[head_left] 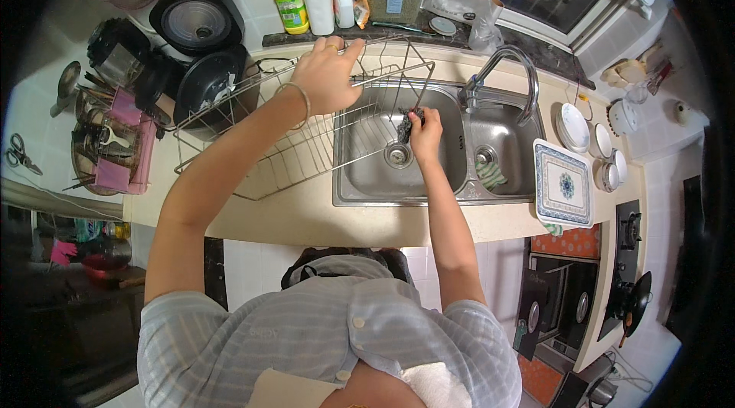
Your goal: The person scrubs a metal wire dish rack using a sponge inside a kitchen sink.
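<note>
A metal wire dish rack (287, 161) is tilted over the counter and the left part of the large sink basin (367, 178). My left hand (327, 75) grips its upper rail, with a bangle on the wrist. In my right hand (425, 132) is a dark scouring pad (405, 125), pressed near the rack's right end above the drain. The smaller basin (511, 167) holds a green-striped cloth (490, 174). Beside it curves a chrome faucet (531, 81).
Bottles, including a yellow detergent bottle (291, 0), line the dark back ledge. Black pots (209, 86) and a pink utensil rack (138, 172) occupy the left. A patterned tray (564, 184) and stacked bowls (571, 126) stand right of the sink.
</note>
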Action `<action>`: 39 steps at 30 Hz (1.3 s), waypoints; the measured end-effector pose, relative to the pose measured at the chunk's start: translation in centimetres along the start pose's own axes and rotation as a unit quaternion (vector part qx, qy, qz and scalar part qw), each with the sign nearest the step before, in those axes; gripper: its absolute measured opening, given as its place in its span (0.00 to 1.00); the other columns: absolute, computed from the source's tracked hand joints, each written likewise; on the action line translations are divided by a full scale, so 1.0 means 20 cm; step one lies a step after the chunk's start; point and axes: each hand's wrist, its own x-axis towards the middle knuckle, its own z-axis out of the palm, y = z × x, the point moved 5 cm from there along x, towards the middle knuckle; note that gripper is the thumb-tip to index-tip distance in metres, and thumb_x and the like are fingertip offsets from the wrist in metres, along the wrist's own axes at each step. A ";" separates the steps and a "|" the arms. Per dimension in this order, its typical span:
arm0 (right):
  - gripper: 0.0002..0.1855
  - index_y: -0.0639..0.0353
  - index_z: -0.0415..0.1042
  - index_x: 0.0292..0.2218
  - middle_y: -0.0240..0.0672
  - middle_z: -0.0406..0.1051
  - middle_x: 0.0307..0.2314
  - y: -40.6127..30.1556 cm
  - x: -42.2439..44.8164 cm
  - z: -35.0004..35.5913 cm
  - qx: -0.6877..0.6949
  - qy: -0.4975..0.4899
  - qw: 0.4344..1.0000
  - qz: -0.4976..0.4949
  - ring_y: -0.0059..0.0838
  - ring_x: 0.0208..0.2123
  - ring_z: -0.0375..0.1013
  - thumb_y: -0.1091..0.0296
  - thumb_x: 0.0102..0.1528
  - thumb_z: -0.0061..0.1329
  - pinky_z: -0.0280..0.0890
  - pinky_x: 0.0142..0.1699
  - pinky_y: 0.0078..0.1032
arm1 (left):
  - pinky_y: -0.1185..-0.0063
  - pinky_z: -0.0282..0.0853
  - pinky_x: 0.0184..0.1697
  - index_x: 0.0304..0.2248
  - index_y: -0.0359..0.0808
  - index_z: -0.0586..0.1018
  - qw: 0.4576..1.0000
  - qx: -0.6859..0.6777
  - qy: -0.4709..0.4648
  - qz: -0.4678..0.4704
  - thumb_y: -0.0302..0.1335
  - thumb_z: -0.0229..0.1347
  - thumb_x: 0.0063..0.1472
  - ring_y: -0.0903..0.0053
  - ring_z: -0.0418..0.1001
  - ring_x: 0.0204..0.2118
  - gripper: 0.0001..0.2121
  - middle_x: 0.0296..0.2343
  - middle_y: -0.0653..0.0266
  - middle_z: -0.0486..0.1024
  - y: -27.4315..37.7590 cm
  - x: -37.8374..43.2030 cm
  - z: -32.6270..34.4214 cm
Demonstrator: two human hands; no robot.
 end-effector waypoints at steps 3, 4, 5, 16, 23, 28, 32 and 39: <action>0.09 0.66 0.72 0.35 0.45 0.67 0.27 -0.22 0.12 -0.09 0.036 0.005 0.998 -0.051 0.45 0.29 0.68 0.70 0.53 0.53 0.62 0.35 0.34 | 0.67 0.63 0.51 0.56 0.35 0.64 1.000 0.001 0.001 -0.014 0.30 0.57 0.47 0.56 0.64 0.49 0.34 0.46 0.48 0.66 -0.03 -0.05 -0.03; 0.11 0.67 0.71 0.35 0.46 0.68 0.28 -0.19 0.13 -0.07 0.062 -0.011 0.998 -0.012 0.45 0.29 0.68 0.70 0.52 0.54 0.62 0.35 0.33 | 0.67 0.63 0.51 0.55 0.35 0.64 1.000 -0.010 0.002 -0.008 0.30 0.57 0.46 0.56 0.64 0.49 0.34 0.46 0.48 0.66 -0.04 -0.04 -0.04; 0.11 0.67 0.71 0.35 0.46 0.68 0.28 -0.14 0.10 -0.06 0.061 -0.013 0.998 -0.008 0.45 0.29 0.68 0.70 0.52 0.54 0.62 0.35 0.33 | 0.67 0.63 0.51 0.55 0.35 0.64 1.000 -0.012 -0.002 -0.008 0.30 0.57 0.46 0.56 0.64 0.49 0.34 0.46 0.48 0.66 -0.04 -0.04 -0.02; 0.06 0.67 0.72 0.33 0.47 0.67 0.27 -0.21 0.11 -0.05 0.069 -0.018 0.994 -0.080 0.46 0.29 0.67 0.75 0.51 0.51 0.62 0.35 0.33 | 0.68 0.64 0.52 0.54 0.36 0.66 1.000 -0.002 0.020 -0.008 0.33 0.57 0.46 0.58 0.65 0.49 0.33 0.45 0.50 0.68 -0.05 -0.04 -0.06; 0.07 0.67 0.72 0.33 0.47 0.67 0.28 0.22 -0.10 0.11 0.012 -0.076 0.996 -0.042 0.51 0.31 0.66 0.74 0.51 0.53 0.62 0.37 0.37 | 0.68 0.65 0.51 0.55 0.37 0.65 1.000 0.004 0.021 0.005 0.32 0.58 0.46 0.59 0.65 0.50 0.34 0.46 0.51 0.68 0.00 -0.03 -0.04; 0.08 0.69 0.72 0.34 0.49 0.68 0.29 -0.23 0.11 -0.04 0.127 -0.011 0.991 -0.031 0.51 0.32 0.68 0.77 0.50 0.53 0.63 0.39 0.37 | 0.69 0.61 0.55 0.56 0.36 0.63 0.998 -0.027 -0.031 -0.047 0.29 0.57 0.46 0.58 0.61 0.53 0.34 0.49 0.51 0.65 -0.05 -0.04 -0.07; 0.08 0.66 0.73 0.33 0.46 0.67 0.28 0.33 -0.17 0.15 -0.013 -0.035 0.999 -0.026 0.45 0.31 0.68 0.74 0.51 0.53 0.62 0.37 0.35 | 0.69 0.61 0.55 0.56 0.36 0.64 0.999 -0.029 -0.019 -0.025 0.29 0.57 0.46 0.58 0.61 0.54 0.34 0.49 0.52 0.65 0.00 -0.01 -0.04; 0.08 0.65 0.74 0.33 0.46 0.69 0.28 -0.02 -0.03 0.08 0.098 -0.040 0.994 -0.017 0.46 0.32 0.69 0.72 0.50 0.54 0.63 0.37 0.35 | 0.68 0.64 0.51 0.55 0.39 0.65 0.999 -0.017 -0.018 -0.044 0.32 0.57 0.45 0.60 0.63 0.52 0.34 0.47 0.54 0.67 -0.07 -0.06 -0.05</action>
